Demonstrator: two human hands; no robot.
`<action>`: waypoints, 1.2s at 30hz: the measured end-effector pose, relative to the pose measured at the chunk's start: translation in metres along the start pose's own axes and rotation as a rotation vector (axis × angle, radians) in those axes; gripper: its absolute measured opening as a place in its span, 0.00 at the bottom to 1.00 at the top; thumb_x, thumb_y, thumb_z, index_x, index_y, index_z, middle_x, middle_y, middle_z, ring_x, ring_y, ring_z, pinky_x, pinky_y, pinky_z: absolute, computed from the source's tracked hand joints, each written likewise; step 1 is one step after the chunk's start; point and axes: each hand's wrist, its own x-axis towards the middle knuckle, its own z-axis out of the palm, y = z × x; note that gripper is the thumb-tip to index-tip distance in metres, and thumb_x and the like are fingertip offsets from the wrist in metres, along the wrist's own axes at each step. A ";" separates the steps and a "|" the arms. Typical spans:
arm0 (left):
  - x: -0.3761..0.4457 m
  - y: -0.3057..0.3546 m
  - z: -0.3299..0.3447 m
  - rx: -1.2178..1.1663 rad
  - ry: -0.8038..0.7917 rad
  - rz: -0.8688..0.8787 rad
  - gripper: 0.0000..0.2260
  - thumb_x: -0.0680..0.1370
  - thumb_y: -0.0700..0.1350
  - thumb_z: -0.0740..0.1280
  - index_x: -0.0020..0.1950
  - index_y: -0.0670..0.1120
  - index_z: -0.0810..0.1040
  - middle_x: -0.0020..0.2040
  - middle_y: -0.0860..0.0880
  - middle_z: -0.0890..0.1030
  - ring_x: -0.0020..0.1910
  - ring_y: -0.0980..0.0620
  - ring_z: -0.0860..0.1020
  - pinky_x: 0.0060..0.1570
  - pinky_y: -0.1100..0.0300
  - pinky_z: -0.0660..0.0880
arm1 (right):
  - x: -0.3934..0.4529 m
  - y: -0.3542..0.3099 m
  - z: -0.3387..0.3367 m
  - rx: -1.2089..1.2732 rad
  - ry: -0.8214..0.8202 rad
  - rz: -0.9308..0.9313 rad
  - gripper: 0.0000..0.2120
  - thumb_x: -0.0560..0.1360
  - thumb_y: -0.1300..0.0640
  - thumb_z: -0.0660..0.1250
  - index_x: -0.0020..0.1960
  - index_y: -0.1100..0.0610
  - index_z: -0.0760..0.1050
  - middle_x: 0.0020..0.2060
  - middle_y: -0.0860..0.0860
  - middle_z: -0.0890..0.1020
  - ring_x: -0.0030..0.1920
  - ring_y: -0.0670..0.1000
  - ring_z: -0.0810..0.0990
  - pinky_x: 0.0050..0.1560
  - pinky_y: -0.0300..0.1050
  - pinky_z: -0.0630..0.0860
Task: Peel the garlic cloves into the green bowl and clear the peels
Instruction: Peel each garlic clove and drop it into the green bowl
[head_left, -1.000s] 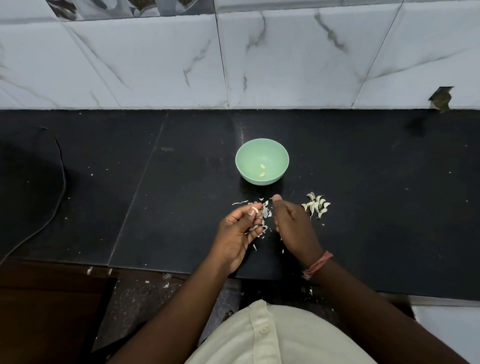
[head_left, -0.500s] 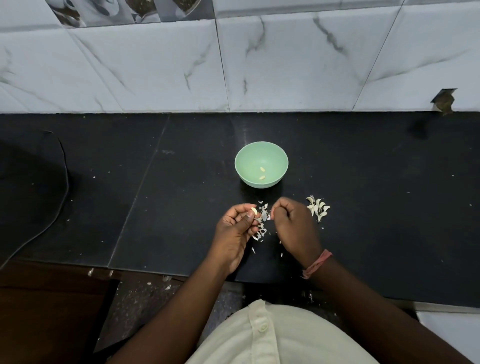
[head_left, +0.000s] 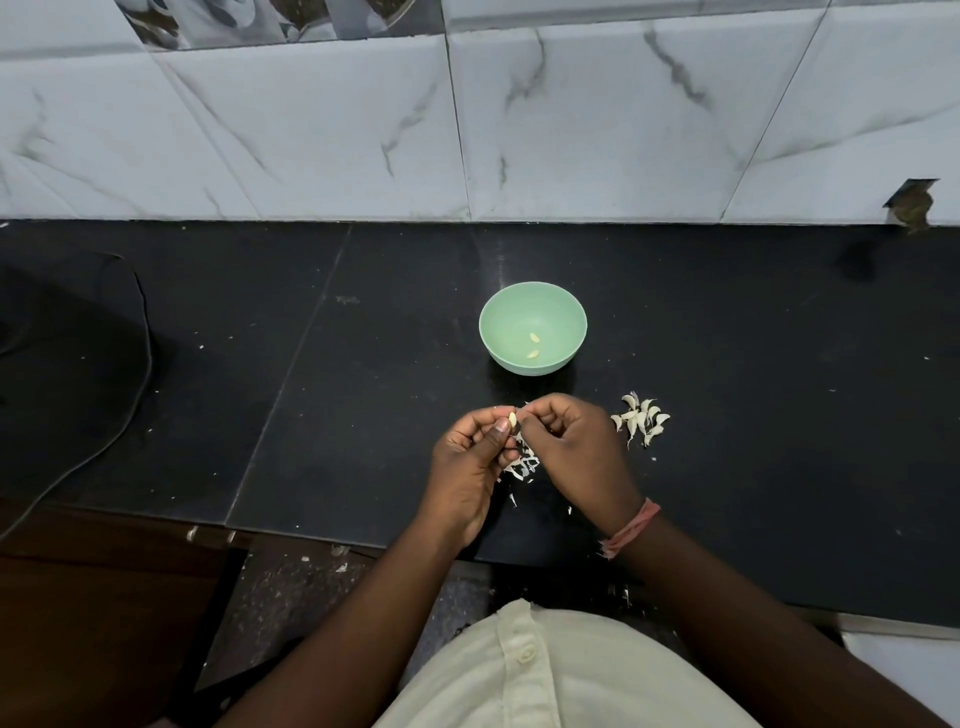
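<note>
The right hand (head_left: 569, 449) has closed in from a second ago and now pinches at the clove (head_left: 512, 419) that the left hand (head_left: 470, 462) holds between thumb and fingertips, so peeling is under way. Peels (head_left: 521, 464) lie on the desk (head_left: 311, 389) beneath. Two cloves sit in the bowl (head_left: 532, 327); unpeeled garlic (head_left: 641, 418) waits right.

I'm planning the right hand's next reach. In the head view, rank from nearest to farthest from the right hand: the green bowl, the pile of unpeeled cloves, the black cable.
1. Pile of unpeeled cloves: just right of the right hand.
2. Green bowl: ahead of the hand, toward the wall.
3. Black cable: far left on the counter.
</note>
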 end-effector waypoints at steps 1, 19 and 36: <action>-0.001 0.000 0.000 0.010 0.007 0.007 0.07 0.79 0.34 0.66 0.55 0.37 0.81 0.41 0.44 0.82 0.37 0.54 0.76 0.39 0.64 0.76 | 0.000 -0.001 0.000 0.010 0.003 0.013 0.03 0.75 0.60 0.72 0.43 0.58 0.83 0.32 0.49 0.85 0.32 0.42 0.82 0.36 0.35 0.77; -0.007 0.009 -0.002 0.192 0.043 0.106 0.06 0.77 0.35 0.71 0.52 0.39 0.85 0.39 0.40 0.81 0.38 0.49 0.76 0.45 0.56 0.76 | 0.000 -0.004 0.004 0.160 -0.073 0.048 0.04 0.77 0.67 0.68 0.44 0.68 0.80 0.24 0.45 0.79 0.24 0.39 0.75 0.28 0.30 0.68; -0.011 0.006 0.000 -0.268 0.003 -0.171 0.09 0.82 0.35 0.60 0.57 0.41 0.79 0.42 0.45 0.80 0.37 0.56 0.78 0.41 0.65 0.80 | -0.002 0.003 0.007 0.434 -0.071 0.286 0.09 0.80 0.65 0.60 0.45 0.62 0.76 0.28 0.50 0.74 0.28 0.47 0.71 0.29 0.44 0.69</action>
